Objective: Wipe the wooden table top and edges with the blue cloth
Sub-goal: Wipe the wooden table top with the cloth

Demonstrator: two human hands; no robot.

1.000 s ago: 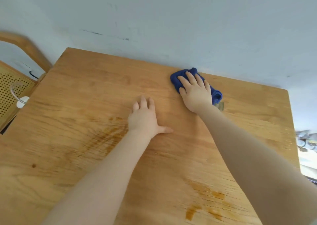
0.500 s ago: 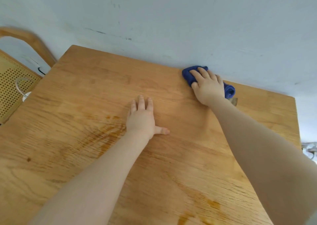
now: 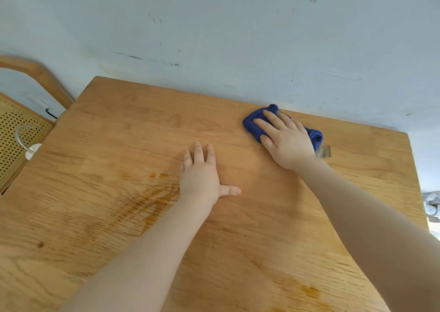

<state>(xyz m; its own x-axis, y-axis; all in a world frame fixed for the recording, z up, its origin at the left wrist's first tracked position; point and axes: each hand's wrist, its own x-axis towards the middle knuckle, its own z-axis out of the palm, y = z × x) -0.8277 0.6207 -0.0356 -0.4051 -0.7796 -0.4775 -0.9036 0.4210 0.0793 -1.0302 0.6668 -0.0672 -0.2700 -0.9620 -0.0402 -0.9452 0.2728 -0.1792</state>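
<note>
The wooden table top (image 3: 123,145) fills most of the view and butts against a pale wall at the back. A bunched blue cloth (image 3: 252,123) lies near the far edge, right of centre. My right hand (image 3: 287,140) presses flat on the cloth, fingers spread over it, a ring on one finger. My left hand (image 3: 202,176) rests palm down on the bare wood in the middle, fingers apart, thumb out to the right, holding nothing. Darker orange stains mark the wood left of that hand and at the lower right.
A pale scuffed wall (image 3: 238,37) runs along the table's far edge. A wooden chair with a perforated cane back (image 3: 16,140) stands at the left edge. A small grey patch (image 3: 324,151) sits on the wood just right of the cloth.
My right hand slid the cloth to the far edge by the wall, then back slightly toward me and left. The left hand stayed planted on the wood.
</note>
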